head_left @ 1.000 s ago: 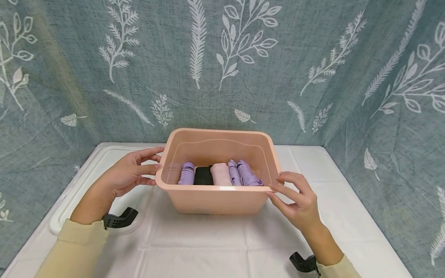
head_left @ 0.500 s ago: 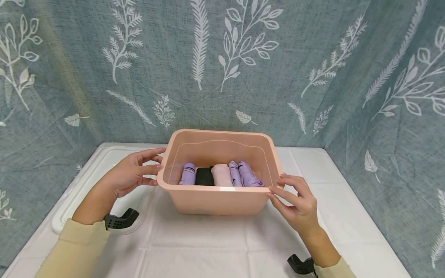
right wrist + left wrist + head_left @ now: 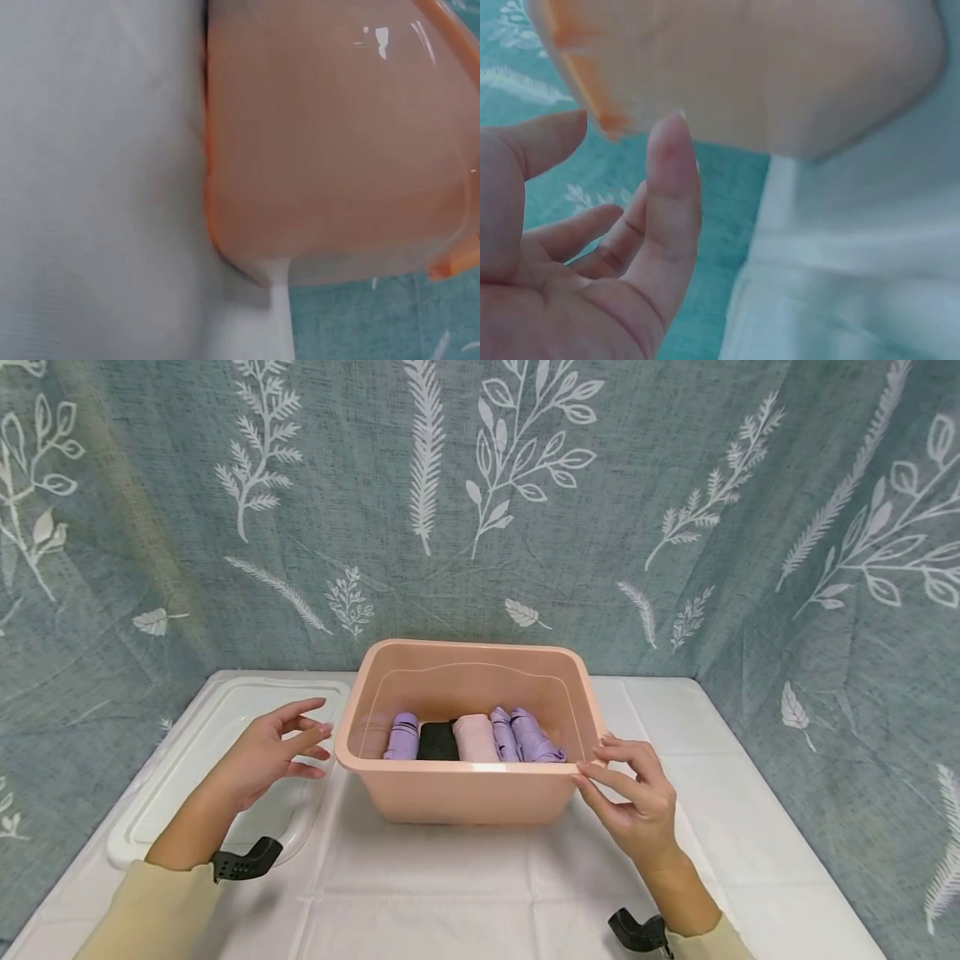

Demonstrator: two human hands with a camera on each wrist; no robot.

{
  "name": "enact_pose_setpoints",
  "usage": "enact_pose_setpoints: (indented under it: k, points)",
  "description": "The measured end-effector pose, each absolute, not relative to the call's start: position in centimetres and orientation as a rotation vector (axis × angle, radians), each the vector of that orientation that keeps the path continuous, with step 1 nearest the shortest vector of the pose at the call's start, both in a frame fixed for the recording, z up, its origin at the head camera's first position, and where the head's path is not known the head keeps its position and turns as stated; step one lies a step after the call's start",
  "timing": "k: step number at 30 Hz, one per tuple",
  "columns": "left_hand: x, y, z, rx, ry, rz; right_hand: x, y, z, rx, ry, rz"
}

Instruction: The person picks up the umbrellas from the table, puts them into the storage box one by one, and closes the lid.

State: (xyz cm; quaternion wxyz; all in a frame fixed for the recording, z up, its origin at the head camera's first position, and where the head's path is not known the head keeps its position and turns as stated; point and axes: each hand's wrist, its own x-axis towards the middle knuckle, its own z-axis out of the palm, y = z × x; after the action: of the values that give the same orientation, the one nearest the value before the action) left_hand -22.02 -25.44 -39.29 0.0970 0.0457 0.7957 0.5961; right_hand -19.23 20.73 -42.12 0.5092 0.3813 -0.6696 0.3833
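A peach plastic storage bin [image 3: 465, 789] stands upright on the white cloth. Inside it lie a purple roll [image 3: 402, 737], a black bundle [image 3: 438, 741], a pale pink bundle [image 3: 476, 738] and more purple rolled fabric [image 3: 534, 737]; their exact kind is unclear. My left hand [image 3: 273, 747] hovers just left of the bin, fingers spread and apart from it. In the left wrist view, that hand's fingers [image 3: 671, 187] hold nothing. With thumb and fingertips, my right hand [image 3: 637, 793] pinches the rim at the bin's front right corner. The right wrist view shows only the bin's side wall [image 3: 337, 150].
A translucent white lid [image 3: 180, 777] lies flat on the table, left of the bin and partly beneath my left arm. Behind and on both sides hangs a blue-green curtain [image 3: 337, 510] with white leaf prints. The white tablecloth [image 3: 420, 893] extends in front.
My left hand has let go of the bin's left rim and moved a little to the left. The right hand stays at the front right corner, and the bin stands where it was.
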Motion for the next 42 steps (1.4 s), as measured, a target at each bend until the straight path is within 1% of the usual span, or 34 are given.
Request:
enact_pose_setpoints:
  k: [7, 12, 17, 26, 42]
  points:
    - [-22.1, -26.7, -41.2, 0.091, 2.605, 1.578, -19.1, 20.5, -42.3, 0.891, -1.584, 0.961]
    - [-22.0, -28.0, -41.4, 0.091, 2.797, 1.37, -19.2, 20.4, -42.2, 0.905, -1.58, 0.995]
    - [-22.3, -29.3, -41.6, 0.092, 2.939, 1.286, -19.2, 20.4, -42.2, 0.899, -1.591, 1.019]
    - [-22.8, -31.8, -43.0, -0.008, 3.2, 1.071, -19.2, 20.3, -42.2, 0.891, -1.606, 1.105]
    - [-24.3, -33.8, -44.0, 0.074, 3.084, 0.722, -18.7, 20.3, -42.2, 0.893, -1.61, 1.147]
